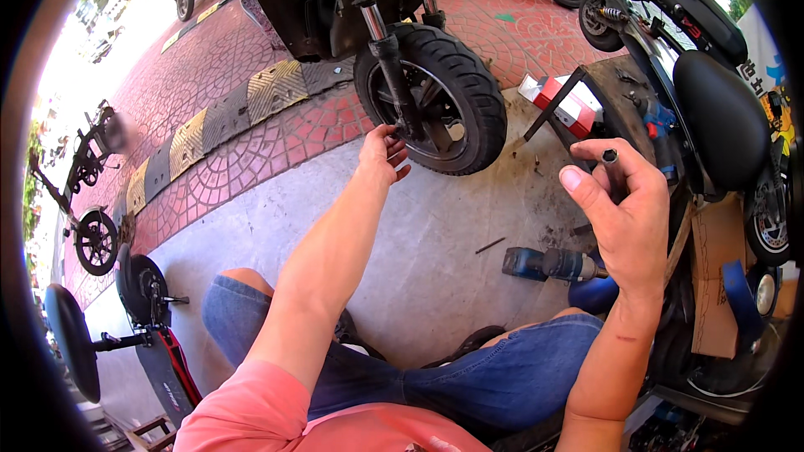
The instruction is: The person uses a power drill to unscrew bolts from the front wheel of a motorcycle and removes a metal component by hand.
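A scooter's front wheel [477, 92] with a black knobbly tyre stands ahead of me, between the legs of its fork [389, 67]. My left hand [383, 155] reaches to the lower end of the near fork leg, by the wheel's axle. Its thumb and forefinger close there, while the other fingers hang loosely curled; whatever is between the fingertips is too small to make out. Raised on the right, my right hand [626, 218] is wrapped round a dark metal socket wrench [612, 163], its hollow end pointing up and most of its length hidden in the palm.
A blue and black cordless power tool [553, 264] lies on the concrete, near a thin rod [491, 244]. To the right stand a low bench [615, 84] with tools, a red and white box [569, 109] and a black-seated scooter [720, 109]. A small scooter [155, 326] is at left.
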A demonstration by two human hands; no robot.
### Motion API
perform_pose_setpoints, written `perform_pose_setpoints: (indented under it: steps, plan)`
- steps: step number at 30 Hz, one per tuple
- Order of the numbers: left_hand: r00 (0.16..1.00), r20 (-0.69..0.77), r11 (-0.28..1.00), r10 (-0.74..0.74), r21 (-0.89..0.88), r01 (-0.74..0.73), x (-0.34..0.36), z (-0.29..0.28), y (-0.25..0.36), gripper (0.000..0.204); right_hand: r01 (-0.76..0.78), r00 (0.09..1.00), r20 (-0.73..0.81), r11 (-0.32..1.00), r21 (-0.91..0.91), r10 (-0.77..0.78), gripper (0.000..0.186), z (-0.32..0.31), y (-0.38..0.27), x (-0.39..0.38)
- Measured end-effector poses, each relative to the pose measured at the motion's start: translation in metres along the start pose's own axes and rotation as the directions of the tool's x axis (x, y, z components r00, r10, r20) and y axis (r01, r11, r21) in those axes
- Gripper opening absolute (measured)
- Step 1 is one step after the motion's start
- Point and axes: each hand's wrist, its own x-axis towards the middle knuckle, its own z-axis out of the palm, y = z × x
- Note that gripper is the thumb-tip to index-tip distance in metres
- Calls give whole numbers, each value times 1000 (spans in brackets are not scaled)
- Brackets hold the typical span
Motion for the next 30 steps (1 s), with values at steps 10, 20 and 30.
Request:
perform_pose_setpoints:
  steps: [10, 20, 30]
  plan:
    - [922, 230, -65, 311, 973, -221, -5, -40, -150, 40, -74, 996, -45, 997, 38, 75, 28, -24, 4, -12]
    - [648, 748, -672, 145, 555, -491, 39, 57, -271, 36, -70, 998, -2, 993, -92, 70, 28, -52, 22, -47]
    - [720, 694, -652, 9, 550, -521, 21, 78, -238, 47, -173, 947, -250, 976, 130, 201, 25, -114, 58, -54]
